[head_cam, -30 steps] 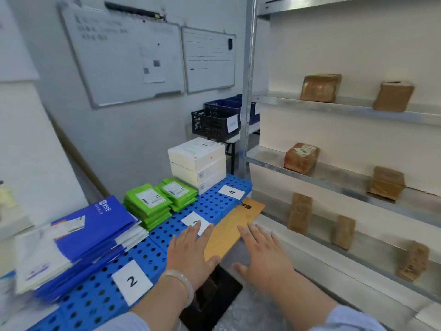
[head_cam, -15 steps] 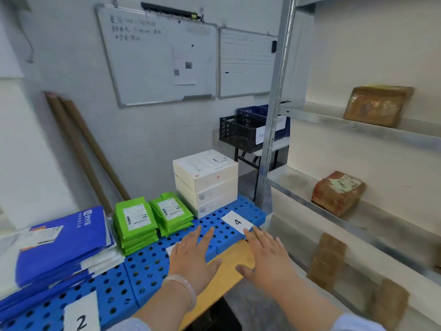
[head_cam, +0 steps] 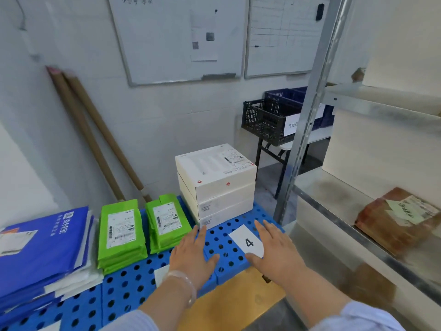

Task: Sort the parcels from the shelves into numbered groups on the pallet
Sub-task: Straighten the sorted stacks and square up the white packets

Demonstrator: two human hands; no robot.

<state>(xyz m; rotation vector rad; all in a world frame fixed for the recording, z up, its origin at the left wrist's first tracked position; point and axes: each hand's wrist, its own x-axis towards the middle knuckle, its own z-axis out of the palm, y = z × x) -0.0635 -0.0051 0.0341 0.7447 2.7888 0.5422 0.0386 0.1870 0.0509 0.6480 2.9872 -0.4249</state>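
Both hands (head_cam: 193, 254) (head_cam: 274, 249) spread, empty — label (head_cam: 248, 241) reads "4".

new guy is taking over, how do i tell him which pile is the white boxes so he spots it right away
Start at the blue perforated pallet and go to its far end, by the grey shelf upright. The white boxes stand behind the paper card marked 4: the only rigid, square-edged stack, taller than the green mailers beside it.

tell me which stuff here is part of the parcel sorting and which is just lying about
Part of the job: blue pallet, number 4 card, white boxes, green mailers, blue mailers, brown parcel on the shelf.

Lying about: whiteboards, cardboard tubes, black crate.
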